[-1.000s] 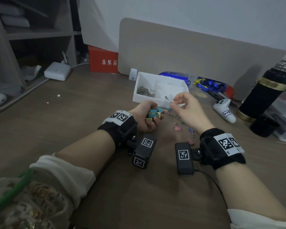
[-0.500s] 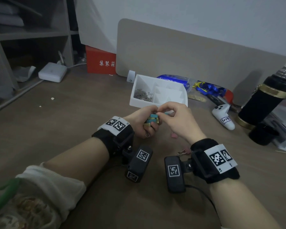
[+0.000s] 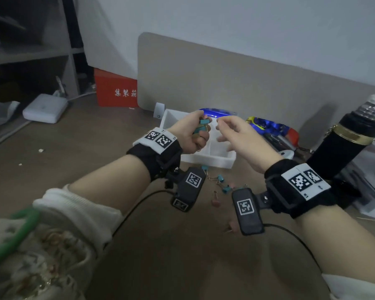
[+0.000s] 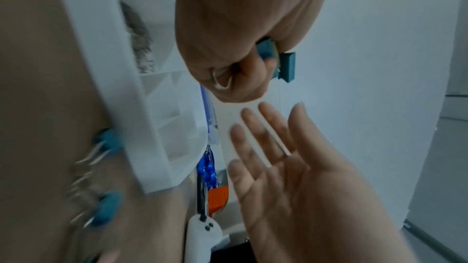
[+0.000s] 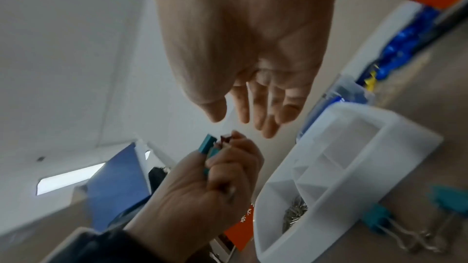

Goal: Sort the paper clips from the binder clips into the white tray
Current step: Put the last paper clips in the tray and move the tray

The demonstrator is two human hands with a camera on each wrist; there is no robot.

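Left hand [image 3: 192, 135] raised above the white tray [image 3: 208, 160]; grip is a fist round a bundle of binder clips [image 3: 200, 126], teal bodies sticking out past the thumb and forefinger. Left wrist view shows a wire handle loop [image 4: 222, 82] hanging out of the bottom of the fist. Right hand [image 3: 238, 139] just beside it, also over the tray, grip wide with fingers spread, holding nothing.

Tray sits on the bench [image 3: 95, 161] at mid-distance. Paper clips [image 5: 293, 215] lie heaped in its left compartment; the other compartments look bare as far as I can see. More loose binder clips [image 3: 220, 184] on the bench just near of the tray, teal and pink.

Risks, as judged:
- Bundle is held loosely at its top end. If the fist relaxes over the left side, binder clips would drop onto the paper clip heap and undo the sort.
- Releasing from this height could bounce clips over the low tray wall onto the bench.
- Wire handles may be interlocked, so one clip pulled out could drag others with it.
- Clips near of the tray are partly hidden under the wrists in the head view, so some could be missed.
- Cannot tell whether any paper clip is caught inside the fist.
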